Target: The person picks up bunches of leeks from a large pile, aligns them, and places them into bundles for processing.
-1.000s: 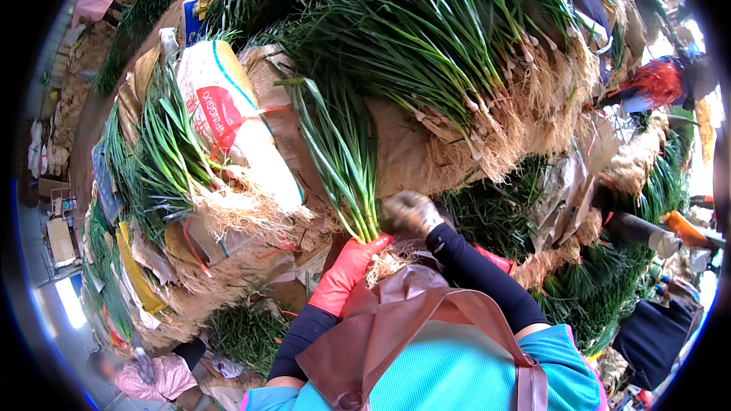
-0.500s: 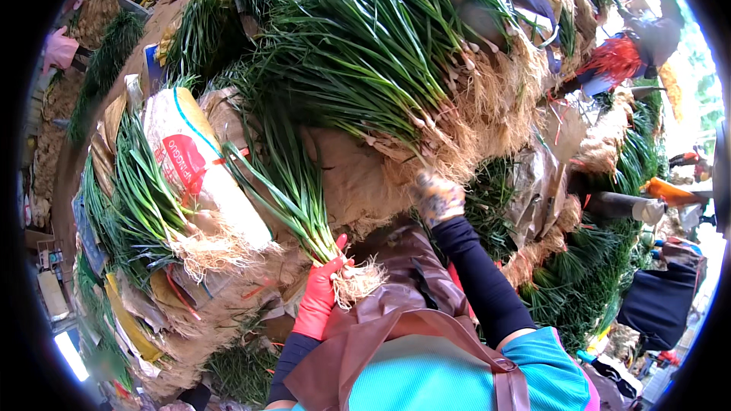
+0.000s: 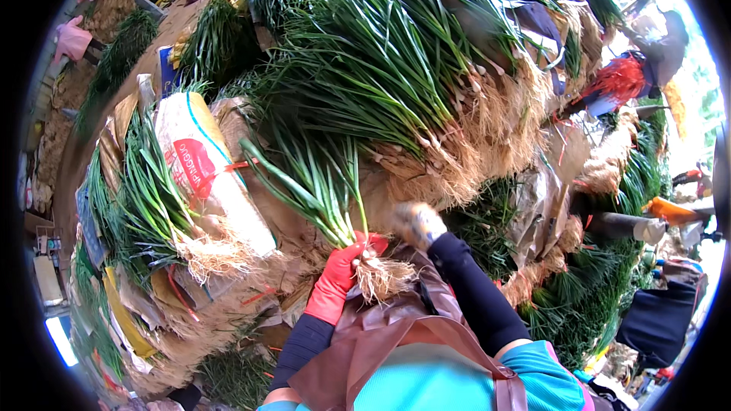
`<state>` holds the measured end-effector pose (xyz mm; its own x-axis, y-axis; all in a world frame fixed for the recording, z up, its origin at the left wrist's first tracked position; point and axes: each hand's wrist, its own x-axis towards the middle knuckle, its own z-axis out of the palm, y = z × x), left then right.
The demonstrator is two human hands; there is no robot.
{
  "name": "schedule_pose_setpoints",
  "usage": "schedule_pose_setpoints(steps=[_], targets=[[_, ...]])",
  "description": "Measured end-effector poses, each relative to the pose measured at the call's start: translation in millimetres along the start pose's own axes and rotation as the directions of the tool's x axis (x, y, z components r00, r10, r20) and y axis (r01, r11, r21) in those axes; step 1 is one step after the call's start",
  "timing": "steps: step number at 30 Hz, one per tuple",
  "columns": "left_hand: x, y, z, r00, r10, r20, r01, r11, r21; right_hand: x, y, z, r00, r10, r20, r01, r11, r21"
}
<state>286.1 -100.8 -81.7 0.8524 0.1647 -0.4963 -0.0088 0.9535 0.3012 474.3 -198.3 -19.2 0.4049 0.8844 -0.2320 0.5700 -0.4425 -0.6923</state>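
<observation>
My left hand [image 3: 344,270], in a red glove, is closed around the lower stems of a bunch of green garlic [image 3: 316,202]. Its leaves fan up and left, while the small bulbs and pale stringy roots hang out below the fingers. Just right of the bunch is my right hand [image 3: 420,224], in a patterned glove, with its fingers smeared by motion. Whether it holds anything cannot be made out. Beyond both hands lies a big heap of green garlic [image 3: 381,84], its roots toward the right and toward me.
At left, a second garlic bunch [image 3: 156,190] lies beside a white printed sack [image 3: 205,167]. More garlic [image 3: 586,281] is piled at right near brown wrapping [image 3: 537,202]. A person in red and dark clothing [image 3: 620,80] is at upper right. My brown apron [image 3: 411,327] covers my lap.
My left hand has shifted right and slightly up with the garlic bunch. My right hand has come down and left from the heap's roots toward that bunch.
</observation>
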Motion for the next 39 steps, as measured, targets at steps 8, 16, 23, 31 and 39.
schedule_pose_setpoints(steps=[8, 16, 23, 31, 39], targets=[[-13.6, 34.3, 6.4, 0.982, 0.164, 0.094, -0.128, 0.942, -0.31, 111.6, 16.4, 19.4, 0.974, -0.042, -0.221, -0.087, 0.836, -0.542], [20.2, 14.7, -14.1, 1.0, 0.003, 0.007, -0.001, 0.954, -0.301, 7.2, -4.8, 29.2, 0.939, -0.274, 0.207, 0.325, 0.902, -0.284], [13.8, 14.5, -16.7, 0.994, 0.09, -0.059, -0.103, 0.952, -0.287, 105.9, 24.0, 8.9, 0.988, 0.133, -0.075, -0.15, 0.745, -0.65], [11.7, 11.7, -7.9, 0.99, -0.016, -0.141, -0.009, 0.984, -0.177, 26.8, -11.0, 23.3, 0.94, 0.231, 0.25, -0.187, 0.964, -0.188], [9.4, 7.3, -8.1, 0.983, 0.053, -0.177, -0.048, 0.998, 0.036, 53.6, -26.0, 35.2, 0.993, -0.047, -0.11, 0.025, 0.981, -0.194]])
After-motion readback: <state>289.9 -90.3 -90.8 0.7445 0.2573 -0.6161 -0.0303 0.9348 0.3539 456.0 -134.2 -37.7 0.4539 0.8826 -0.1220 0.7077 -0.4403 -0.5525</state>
